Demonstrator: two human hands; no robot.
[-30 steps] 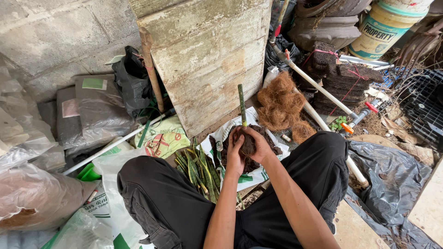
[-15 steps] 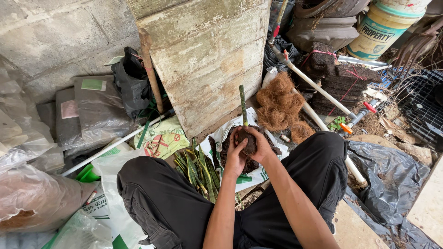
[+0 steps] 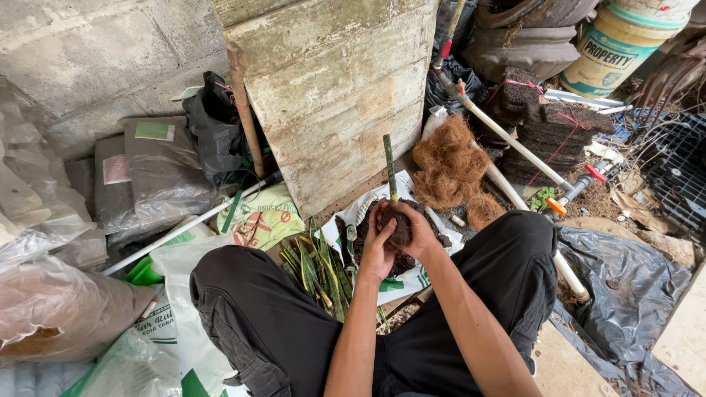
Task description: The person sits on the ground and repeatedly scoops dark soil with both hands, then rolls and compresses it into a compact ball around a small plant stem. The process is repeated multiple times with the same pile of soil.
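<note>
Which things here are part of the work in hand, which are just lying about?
In use:
- left hand and right hand, cupped round a soil ball
- green stem rising from it
- leaf cuttings
- soil pile

Lying about:
- coconut fibre
- white pipe
- bucket
- grey bags

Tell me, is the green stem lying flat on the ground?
No, the green stem stands upright from the dark soil clump pressed between both hands.

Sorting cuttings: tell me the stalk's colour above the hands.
Green stalk, clearest in the head view.

Likely garden potting corner: soil sacks (image 3: pixel 158 173), coconut fibre (image 3: pixel 445 162), plant cuttings (image 3: pixel 316 268).
</note>
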